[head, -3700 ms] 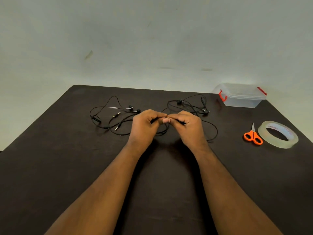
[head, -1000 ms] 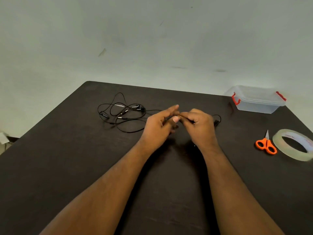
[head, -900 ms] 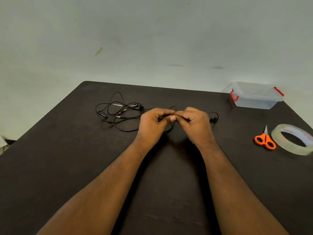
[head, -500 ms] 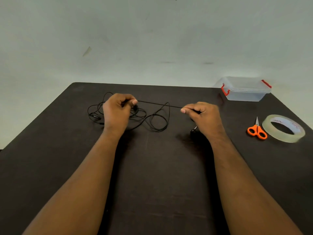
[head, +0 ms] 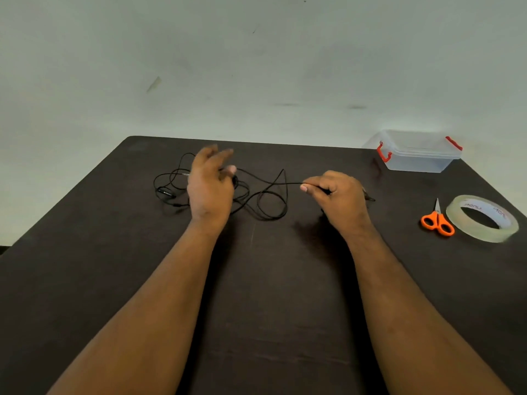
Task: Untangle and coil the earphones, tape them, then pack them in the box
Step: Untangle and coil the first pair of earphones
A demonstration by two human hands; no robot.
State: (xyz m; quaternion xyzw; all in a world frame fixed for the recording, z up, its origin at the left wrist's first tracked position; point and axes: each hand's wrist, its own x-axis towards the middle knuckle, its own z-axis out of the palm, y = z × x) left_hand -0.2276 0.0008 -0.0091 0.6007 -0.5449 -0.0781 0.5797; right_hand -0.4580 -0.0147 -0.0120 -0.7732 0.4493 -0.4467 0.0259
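Note:
Black earphones [head: 271,201] lie tangled on the dark table [head: 256,280], with loops to the left of and between my hands. My right hand [head: 339,198] pinches one strand of the cable between thumb and fingers; a short end sticks out to its right. That strand runs slack leftward to my left hand [head: 209,186]. My left hand hovers over the left tangle with blurred fingers spread upward, and the strand passes by its thumb. The clear plastic box [head: 419,155] with red clips, its lid on, stands at the back right. A roll of clear tape [head: 482,218] lies at the right edge.
Orange-handled scissors [head: 437,220] lie just left of the tape roll. A pale wall rises behind the table's far edge. The table's left edge runs diagonally past the left tangle.
My left hand has opened its fingers from the pinch it held half a second ago. The strand between my hands, taut then, now sags. My right hand keeps its pinch.

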